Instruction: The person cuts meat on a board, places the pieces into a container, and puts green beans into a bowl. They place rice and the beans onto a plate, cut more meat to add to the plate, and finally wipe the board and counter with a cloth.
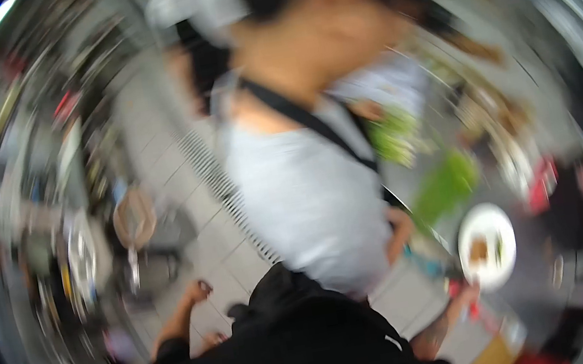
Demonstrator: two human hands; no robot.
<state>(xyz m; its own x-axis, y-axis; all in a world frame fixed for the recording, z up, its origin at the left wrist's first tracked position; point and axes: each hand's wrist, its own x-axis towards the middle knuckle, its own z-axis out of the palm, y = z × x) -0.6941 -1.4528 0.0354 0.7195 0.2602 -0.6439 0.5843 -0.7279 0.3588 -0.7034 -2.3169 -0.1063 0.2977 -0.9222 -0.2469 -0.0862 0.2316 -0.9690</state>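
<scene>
My right hand (466, 294) grips the near rim of an oval white plate (492, 272), at the right over the steel counter. Brown food and a green piece lie on the plate. At the left, my left hand (198, 291) hangs over the tiled floor with its fingers curled, and I see nothing in it. A person in a grey shirt (309, 194) with a dark strap stands directly in front of me, bent toward the counter. Motion blur smears much of the view.
Leafy greens (397, 136) and a bright green item (445, 187) lie on the counter (494, 184). A floor drain grate (220, 186) runs across the tiles. Blurred shelves and pans (133, 216) line the left side. Another person (198, 52) stands farther back.
</scene>
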